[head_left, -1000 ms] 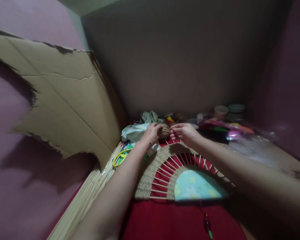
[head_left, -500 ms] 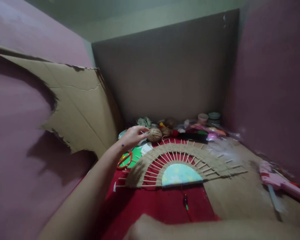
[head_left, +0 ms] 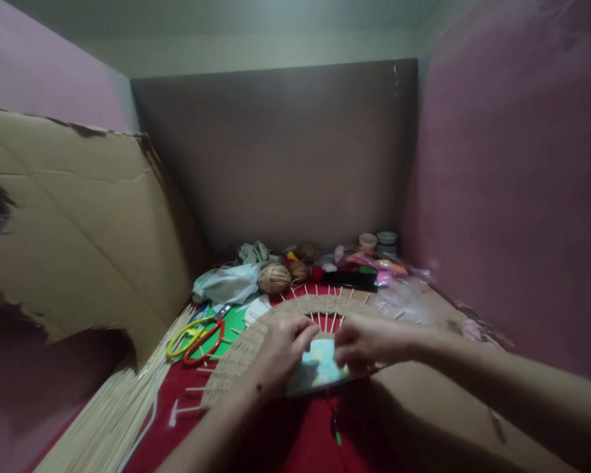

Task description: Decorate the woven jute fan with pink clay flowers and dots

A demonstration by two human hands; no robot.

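Note:
A half-round woven fan (head_left: 236,358) of twine and thin sticks lies flat, a pale blue-green cloth half circle (head_left: 321,358) at its centre. Over the left edge of that cloth is my left hand (head_left: 286,348), closed, thumb against the fingers. My right hand (head_left: 358,341) is curled closed at the cloth's right edge. Whatever is between the fingers of either hand is too small or hidden to make out. Behind the fan's top edge sits a ball of twine (head_left: 274,280), with a smaller ball (head_left: 298,271) beside it.
Scissors with yellow and red handles (head_left: 204,341) lie left of the fan, near a bundle of thin sticks (head_left: 113,414). Torn cardboard (head_left: 93,217) leans on the left wall. Crumpled cloth (head_left: 226,284), a black object (head_left: 349,280) and small tubs (head_left: 387,242) line the back.
My left hand has come back from the twine ball to the fan's centre. My right hand has risen from the bottom edge onto the fan. The camera view has turned right.

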